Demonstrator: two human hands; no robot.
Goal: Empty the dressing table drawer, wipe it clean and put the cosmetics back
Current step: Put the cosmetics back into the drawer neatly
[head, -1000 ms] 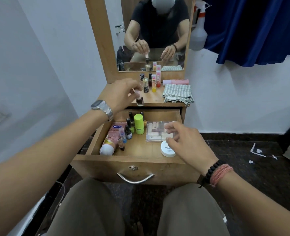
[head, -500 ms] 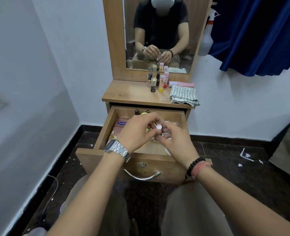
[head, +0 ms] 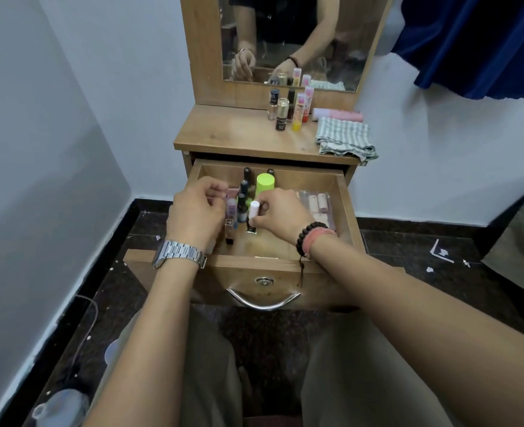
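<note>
The drawer [head: 345, 208] stands pulled out below the tabletop [head: 239, 134], cosmetics inside. Your right hand [head: 280, 215] has its grip clamped on a white-capped bottle [head: 253, 211], upright over the drawer's middle. Your left hand [head: 197, 211] is curled just beside it; what it holds cannot be told.

No legible text anywhere. Dark print on the gold-capped bottle [head: 281, 118] on the dressing table top [head: 239, 134], too blurred to read. Faint marks on the caps of two black tubes [head: 247, 175] at the back of the open drawer [head: 345, 211], equally unreadable. Small print on the dark base of the white-capped tube [head: 252, 218], also indistinct.
</note>
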